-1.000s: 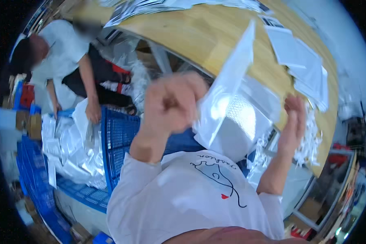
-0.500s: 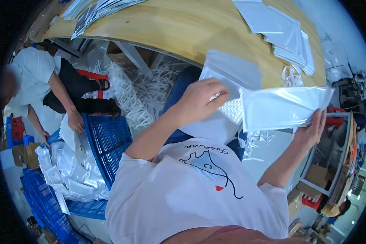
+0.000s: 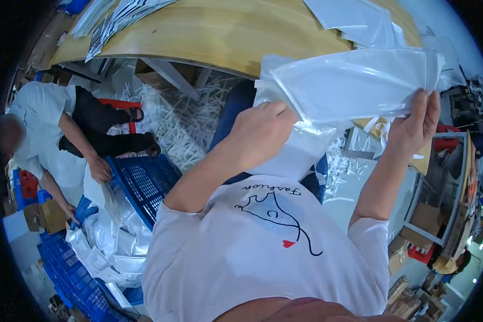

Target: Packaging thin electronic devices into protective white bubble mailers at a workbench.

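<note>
Head view, white pouch (image 3: 354,83) with long axis sideways, right hand (image 3: 414,124) pinching its right end, left hand (image 3: 264,129) curled, hold unclear.

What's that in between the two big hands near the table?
A shiny white pouch stretches from beside the left hand to the right hand, which holds its end. The head view shows it.
</note>
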### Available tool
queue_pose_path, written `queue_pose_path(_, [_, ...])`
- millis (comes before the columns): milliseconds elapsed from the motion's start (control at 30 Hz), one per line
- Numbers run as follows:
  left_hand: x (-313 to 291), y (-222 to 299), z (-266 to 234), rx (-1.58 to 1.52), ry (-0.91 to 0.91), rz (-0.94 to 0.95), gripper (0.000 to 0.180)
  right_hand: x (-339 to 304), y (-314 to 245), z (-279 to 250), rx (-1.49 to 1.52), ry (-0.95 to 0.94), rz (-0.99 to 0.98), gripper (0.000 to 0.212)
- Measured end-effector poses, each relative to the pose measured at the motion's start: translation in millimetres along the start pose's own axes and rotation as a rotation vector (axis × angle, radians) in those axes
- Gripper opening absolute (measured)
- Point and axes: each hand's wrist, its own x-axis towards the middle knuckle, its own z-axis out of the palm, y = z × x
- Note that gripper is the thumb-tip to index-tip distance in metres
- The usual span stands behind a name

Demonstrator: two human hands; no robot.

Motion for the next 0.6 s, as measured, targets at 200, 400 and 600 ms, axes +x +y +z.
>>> queue_pose_path(200, [-48, 19, -5, -0.081, 0.036, 0.068, 0.015, -28, -12, -13, 0.198, 0.042, 0.026, 0.028])
queue_pose_path(400, [-75, 30, 7, -0.135, 0.077, 0.186, 0.019, -53, -9, -64, 0.071, -0.209, 0.048, 0.028])
queue_pose_path(600, [-90, 21, 32, -0.365, 0.679, 0.0, 0.019, -112, -11, -97, 0.067, -0.34, 0.057, 0.029])
